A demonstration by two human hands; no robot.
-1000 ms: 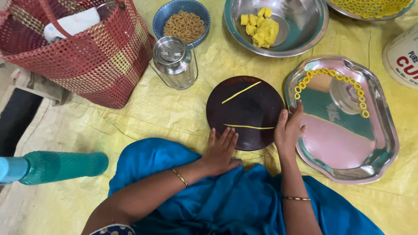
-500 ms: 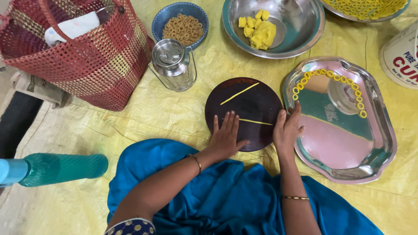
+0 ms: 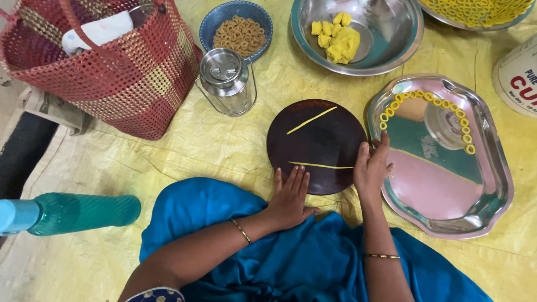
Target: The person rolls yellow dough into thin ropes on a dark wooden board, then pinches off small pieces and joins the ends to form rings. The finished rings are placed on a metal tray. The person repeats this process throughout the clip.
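The left hand (image 3: 291, 193) lies flat, palm down, its fingers (image 3: 296, 178) straight and close together, their tips resting on the near edge of a dark round board (image 3: 319, 134). The right hand (image 3: 372, 168) sits at the board's right edge, fingers (image 3: 362, 154) loosely spread and holding nothing, touching the end of a thin yellow dough strip (image 3: 321, 165) that lies across the board's near part. A second dough strip (image 3: 311, 120) lies slanted on the far part of the board. Just right of the board, touching the right hand, is a shiny steel tray (image 3: 447, 207) with a curved row of small yellow dough rings (image 3: 430, 100) along its far side. Beyond the board stand a lidded steel can (image 3: 226, 81), a blue bowl (image 3: 215, 19) of brown rings and a steel bowl (image 3: 386, 56) holding yellow dough lumps (image 3: 338, 39). A red woven basket (image 3: 112, 84) stands far left, a green bottle (image 3: 78, 212) lies near left, all on a yellow sheet (image 3: 184, 151) on the floor
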